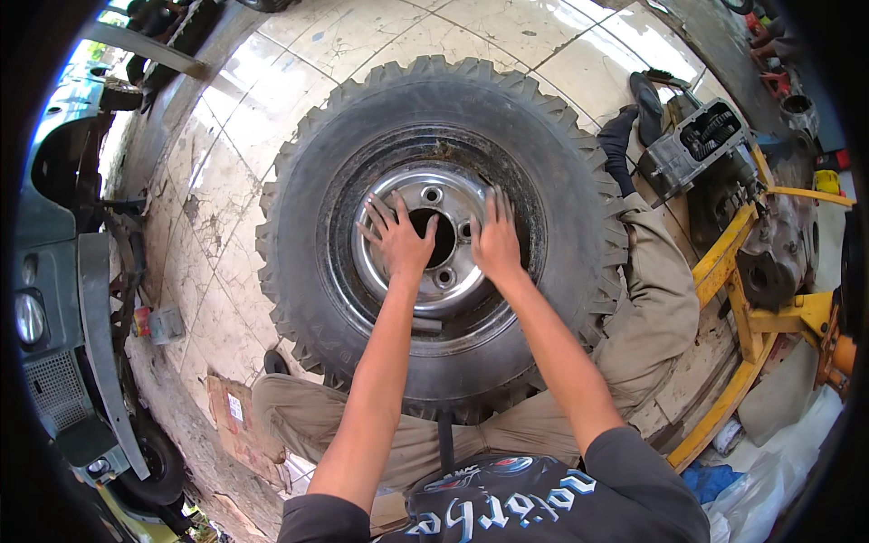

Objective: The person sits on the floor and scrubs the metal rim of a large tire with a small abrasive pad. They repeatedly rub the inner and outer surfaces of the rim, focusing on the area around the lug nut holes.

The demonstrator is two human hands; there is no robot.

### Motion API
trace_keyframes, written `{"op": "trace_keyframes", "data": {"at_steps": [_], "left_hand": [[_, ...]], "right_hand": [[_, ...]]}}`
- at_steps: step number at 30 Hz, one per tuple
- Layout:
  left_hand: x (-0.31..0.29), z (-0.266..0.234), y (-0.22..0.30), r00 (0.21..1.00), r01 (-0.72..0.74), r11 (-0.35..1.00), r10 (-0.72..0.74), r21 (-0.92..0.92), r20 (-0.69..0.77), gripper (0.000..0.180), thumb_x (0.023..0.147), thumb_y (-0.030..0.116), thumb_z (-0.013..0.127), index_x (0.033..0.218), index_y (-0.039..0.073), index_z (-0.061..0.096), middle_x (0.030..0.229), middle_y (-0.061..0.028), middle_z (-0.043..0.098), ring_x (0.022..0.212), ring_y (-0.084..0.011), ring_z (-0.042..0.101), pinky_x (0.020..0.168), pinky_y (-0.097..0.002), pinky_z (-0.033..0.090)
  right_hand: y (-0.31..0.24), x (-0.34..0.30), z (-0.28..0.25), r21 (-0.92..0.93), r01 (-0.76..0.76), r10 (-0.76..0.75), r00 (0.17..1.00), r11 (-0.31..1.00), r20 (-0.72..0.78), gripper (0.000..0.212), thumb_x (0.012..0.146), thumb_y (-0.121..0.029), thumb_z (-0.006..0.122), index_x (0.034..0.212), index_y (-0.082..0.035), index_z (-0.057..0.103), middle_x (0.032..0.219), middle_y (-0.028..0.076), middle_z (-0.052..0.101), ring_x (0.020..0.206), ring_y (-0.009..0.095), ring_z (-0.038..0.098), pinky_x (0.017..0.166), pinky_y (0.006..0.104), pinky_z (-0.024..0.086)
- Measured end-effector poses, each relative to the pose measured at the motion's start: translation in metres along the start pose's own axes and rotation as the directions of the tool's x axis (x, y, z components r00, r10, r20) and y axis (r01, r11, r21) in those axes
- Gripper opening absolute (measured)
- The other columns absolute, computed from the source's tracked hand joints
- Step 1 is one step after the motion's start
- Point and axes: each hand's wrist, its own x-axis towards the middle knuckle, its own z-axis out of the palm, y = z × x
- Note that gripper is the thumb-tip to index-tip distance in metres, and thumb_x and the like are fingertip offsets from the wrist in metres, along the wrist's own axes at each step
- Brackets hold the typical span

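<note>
A large, chunky-treaded black tyre (pixel 568 217) lies flat on the floor between my legs. Inside it is a silver steel wheel rim (pixel 457 181) with bolt holes around a dark centre hole. My left hand (pixel 400 240) rests on the left of the rim's face, fingers spread. On the opposite side my right hand (pixel 496 242) lies over the rim's edge, its fingers stretched out and close together. Both hands appear to hold nothing. A small grey block-like piece (pixel 426 325) sits at the near side of the rim. A dark bar (pixel 445 442) stands out from the tyre's near edge.
On the right, a yellow metal stand (pixel 726 258) is beside an opened metal gear housing (pixel 697 145). A vehicle front (pixel 54 317) fills the left side. Flattened cardboard (pixel 240 421) lies near my left leg, and clear plastic sheeting (pixel 769 484) at the lower right.
</note>
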Motion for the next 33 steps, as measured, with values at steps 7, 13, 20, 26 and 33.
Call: {"op": "trace_keyframes", "data": {"at_steps": [7, 13, 20, 26, 33], "left_hand": [[0.0, -0.001, -0.003, 0.999, 0.026, 0.999, -0.025, -0.023, 0.036, 0.088, 0.091, 0.059, 0.061, 0.159, 0.011, 0.031, 0.165, -0.0294, 0.013, 0.154, -0.0436, 0.006, 0.121, -0.0653, -0.002], [-0.001, -0.007, -0.002, 0.997, 0.049, 0.999, -0.048, -0.001, 0.067, 0.087, 0.091, 0.054, 0.063, 0.159, 0.012, 0.028, 0.165, -0.0291, 0.013, 0.155, -0.0427, 0.007, 0.121, -0.0653, 0.0], [0.008, -0.009, 0.002, 0.997, 0.029, 1.0, -0.029, -0.005, 0.071, 0.087, 0.089, 0.045, 0.066, 0.159, 0.012, 0.029, 0.165, -0.0279, 0.013, 0.155, -0.0422, 0.007, 0.121, -0.0647, -0.001], [0.0, -0.009, -0.004, 0.993, 0.064, 0.998, -0.064, -0.005, 0.1, 0.087, 0.087, 0.039, 0.068, 0.159, 0.012, 0.029, 0.166, -0.0272, 0.012, 0.155, -0.0418, 0.007, 0.121, -0.0646, 0.0], [0.003, -0.014, 0.003, 0.991, 0.066, 0.998, -0.063, -0.024, 0.118, 0.088, 0.085, 0.037, 0.071, 0.159, 0.014, 0.029, 0.166, -0.0268, 0.013, 0.155, -0.0405, 0.007, 0.122, -0.0638, 0.002]], "right_hand": [[0.003, 0.03, -0.006, 0.089, 0.027, -0.039, 0.99, 0.996, 0.137, 0.055, 0.104, -0.024, 0.045, 0.148, 0.008, 0.035, 0.153, 0.03, 0.038, 0.145, 0.045, 0.033, 0.121, 0.0486, 0.028], [-0.009, -0.027, -0.016, -0.096, -0.005, 0.013, 0.996, 0.995, 0.087, 0.062, 0.104, -0.025, 0.046, 0.149, 0.014, 0.028, 0.153, 0.033, 0.036, 0.146, 0.046, 0.03, 0.123, 0.0498, 0.024], [0.014, 0.079, -0.001, 0.001, 0.203, -0.197, 0.95, 0.979, 0.244, 0.066, 0.103, -0.029, 0.05, 0.151, 0.01, 0.028, 0.153, 0.034, 0.035, 0.145, 0.047, 0.031, 0.123, 0.0489, 0.025], [-0.005, -0.015, -0.022, 0.016, -0.023, 0.019, 0.982, 1.0, 0.19, 0.075, 0.1, -0.031, 0.056, 0.152, 0.011, 0.022, 0.156, 0.033, 0.03, 0.145, 0.049, 0.031, 0.122, 0.052, 0.025], [-0.002, 0.066, 0.003, -0.032, 0.161, -0.153, 0.971, 0.986, 0.184, 0.066, 0.101, -0.035, 0.054, 0.146, 0.01, 0.036, 0.15, 0.031, 0.041, 0.142, 0.045, 0.037, 0.12, 0.0493, 0.03]]}}
